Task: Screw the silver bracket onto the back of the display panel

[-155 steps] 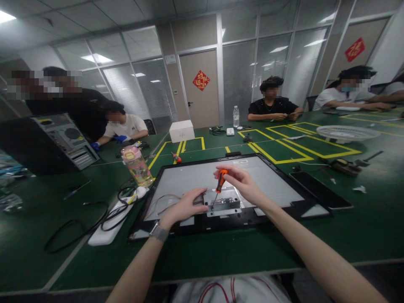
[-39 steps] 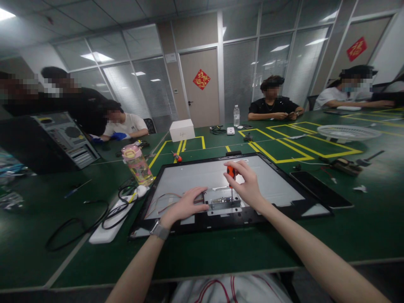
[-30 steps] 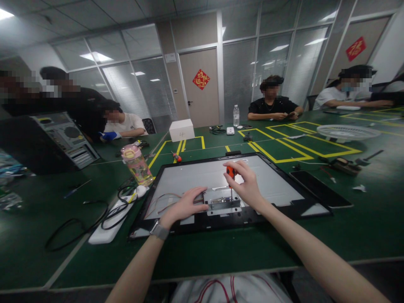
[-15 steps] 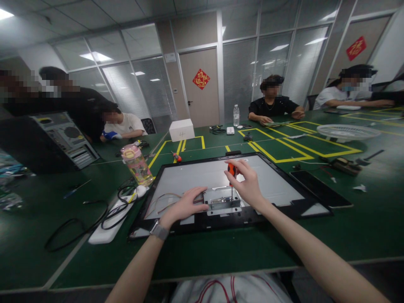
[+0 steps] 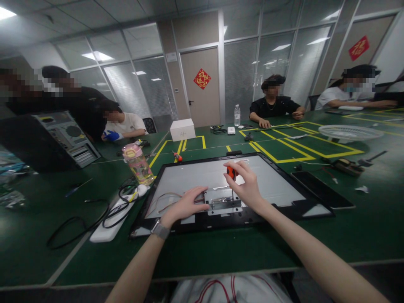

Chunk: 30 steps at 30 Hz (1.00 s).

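A monitor panel (image 5: 284, 185) lies face down on the green table, black frame round a grey back. Near its front edge sits a small metal circuit-board cover (image 5: 221, 198). My right hand (image 5: 248, 185) is closed on an orange-handled screwdriver (image 5: 232, 172), held upright with its tip on the right end of the metal cover. My left hand (image 5: 186, 206), with a watch at the wrist, lies flat and open on the panel, fingertips touching the cover's left end. Thin wires (image 5: 164, 200) run across the panel to the left of that hand.
A pink drink bottle (image 5: 137, 164), black cables (image 5: 94, 219) and a white strip lie to the left. A computer tower (image 5: 50, 141) lies at far left. A dark flat panel (image 5: 322, 189), tools and a fan grille (image 5: 349, 132) are on the right. Several other people sit round the table.
Five seconds ago the screwdriver leaned over the cover's left part; it now stands upright at the right end. In the last second my hands have barely moved. The person opposite laid a hand flat.
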Each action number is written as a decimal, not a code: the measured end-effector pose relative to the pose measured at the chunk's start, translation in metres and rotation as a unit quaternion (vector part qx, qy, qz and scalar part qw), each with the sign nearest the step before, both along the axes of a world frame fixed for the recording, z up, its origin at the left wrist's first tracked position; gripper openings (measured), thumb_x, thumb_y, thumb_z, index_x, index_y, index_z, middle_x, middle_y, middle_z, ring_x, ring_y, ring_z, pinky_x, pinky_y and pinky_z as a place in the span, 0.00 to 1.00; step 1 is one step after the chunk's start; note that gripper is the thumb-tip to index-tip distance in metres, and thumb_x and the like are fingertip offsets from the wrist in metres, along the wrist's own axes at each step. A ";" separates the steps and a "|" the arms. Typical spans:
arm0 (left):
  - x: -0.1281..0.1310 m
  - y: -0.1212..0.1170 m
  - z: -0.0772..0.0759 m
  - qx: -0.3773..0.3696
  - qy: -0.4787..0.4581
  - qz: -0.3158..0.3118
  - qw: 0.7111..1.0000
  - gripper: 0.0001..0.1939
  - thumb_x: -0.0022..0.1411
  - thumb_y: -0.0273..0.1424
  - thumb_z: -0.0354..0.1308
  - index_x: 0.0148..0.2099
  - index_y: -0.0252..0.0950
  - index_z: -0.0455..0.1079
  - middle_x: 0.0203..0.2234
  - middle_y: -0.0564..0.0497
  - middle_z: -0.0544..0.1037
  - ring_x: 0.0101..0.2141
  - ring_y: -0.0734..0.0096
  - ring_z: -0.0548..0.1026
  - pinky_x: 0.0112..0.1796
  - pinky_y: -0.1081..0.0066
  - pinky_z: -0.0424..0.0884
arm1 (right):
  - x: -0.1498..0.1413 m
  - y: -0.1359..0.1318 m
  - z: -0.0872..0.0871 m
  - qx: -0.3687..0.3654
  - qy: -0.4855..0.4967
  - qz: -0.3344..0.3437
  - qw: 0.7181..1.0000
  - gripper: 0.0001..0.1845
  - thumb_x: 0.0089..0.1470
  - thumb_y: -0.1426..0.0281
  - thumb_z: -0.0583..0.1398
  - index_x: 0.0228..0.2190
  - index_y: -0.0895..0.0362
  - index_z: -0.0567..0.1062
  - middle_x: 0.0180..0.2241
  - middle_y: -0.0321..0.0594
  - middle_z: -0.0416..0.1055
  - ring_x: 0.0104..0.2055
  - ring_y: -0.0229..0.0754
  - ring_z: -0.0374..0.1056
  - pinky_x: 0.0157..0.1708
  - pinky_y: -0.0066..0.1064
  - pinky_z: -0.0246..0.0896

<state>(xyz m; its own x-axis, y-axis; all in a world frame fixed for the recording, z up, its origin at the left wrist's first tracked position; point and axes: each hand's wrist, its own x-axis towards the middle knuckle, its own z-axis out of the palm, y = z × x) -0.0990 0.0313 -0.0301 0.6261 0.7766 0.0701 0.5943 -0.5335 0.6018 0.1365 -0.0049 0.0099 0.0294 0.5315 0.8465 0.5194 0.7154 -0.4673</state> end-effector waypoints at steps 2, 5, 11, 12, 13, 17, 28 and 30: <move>0.000 0.000 -0.001 0.003 0.001 -0.002 1.000 0.35 0.57 0.48 0.58 0.63 0.42 0.57 0.62 0.47 0.60 0.60 0.56 0.58 0.60 0.59 0.52 | 0.000 0.000 0.001 -0.013 0.006 0.033 0.999 0.11 0.56 0.71 0.58 0.42 0.51 0.73 0.31 0.38 0.66 0.32 0.41 0.64 0.34 0.36 0.63; 0.000 0.001 -0.001 0.009 -0.001 -0.002 1.000 0.35 0.57 0.48 0.59 0.63 0.42 0.57 0.61 0.48 0.61 0.60 0.56 0.59 0.60 0.60 0.53 | 0.002 0.002 0.002 -0.061 0.074 0.112 0.989 0.06 0.55 0.67 0.59 0.37 0.52 0.73 0.32 0.37 0.66 0.32 0.40 0.64 0.34 0.35 0.64; -0.001 0.002 -0.002 0.007 0.003 -0.001 1.000 0.34 0.57 0.46 0.59 0.63 0.43 0.57 0.61 0.48 0.61 0.60 0.57 0.58 0.60 0.59 0.52 | 0.010 0.011 0.002 -0.189 0.186 0.248 0.932 0.11 0.58 0.61 0.56 0.40 0.53 0.71 0.29 0.36 0.68 0.31 0.39 0.68 0.27 0.30 0.65; -0.001 0.002 -0.002 0.007 0.004 -0.001 1.000 0.35 0.57 0.46 0.59 0.63 0.43 0.57 0.61 0.48 0.61 0.60 0.57 0.58 0.60 0.59 0.52 | 0.010 0.011 0.002 -0.199 0.187 0.270 0.923 0.13 0.59 0.60 0.54 0.43 0.53 0.70 0.30 0.37 0.69 0.32 0.40 0.68 0.27 0.30 0.65; -0.001 0.002 -0.002 0.006 0.005 -0.001 1.000 0.35 0.57 0.46 0.59 0.63 0.43 0.57 0.61 0.48 0.61 0.60 0.57 0.58 0.60 0.60 0.53 | 0.010 0.012 0.002 -0.204 0.190 0.288 0.916 0.15 0.60 0.60 0.53 0.44 0.53 0.69 0.32 0.38 0.69 0.33 0.40 0.69 0.27 0.30 0.66; -0.001 0.002 -0.002 0.003 0.009 0.004 1.000 0.35 0.57 0.47 0.59 0.64 0.42 0.57 0.62 0.48 0.60 0.61 0.57 0.58 0.60 0.60 0.52 | 0.007 0.009 0.003 -0.205 0.224 0.332 0.893 0.11 0.60 0.61 0.53 0.39 0.53 0.69 0.31 0.37 0.70 0.31 0.39 0.69 0.32 0.33 0.67; -0.001 0.003 -0.003 0.008 0.008 -0.001 1.000 0.35 0.57 0.48 0.58 0.64 0.42 0.56 0.61 0.48 0.60 0.60 0.57 0.58 0.60 0.60 0.52 | 0.010 0.007 0.007 -0.257 0.253 0.350 0.864 0.13 0.56 0.59 0.57 0.39 0.52 0.71 0.31 0.38 0.70 0.32 0.40 0.68 0.27 0.30 0.64; -0.001 0.003 -0.003 0.010 0.007 -0.002 1.000 0.35 0.57 0.48 0.58 0.64 0.42 0.56 0.61 0.47 0.61 0.60 0.57 0.58 0.60 0.60 0.52 | 0.009 0.008 0.007 -0.248 0.275 0.356 0.858 0.10 0.55 0.59 0.59 0.35 0.53 0.73 0.30 0.37 0.70 0.32 0.39 0.68 0.30 0.31 0.64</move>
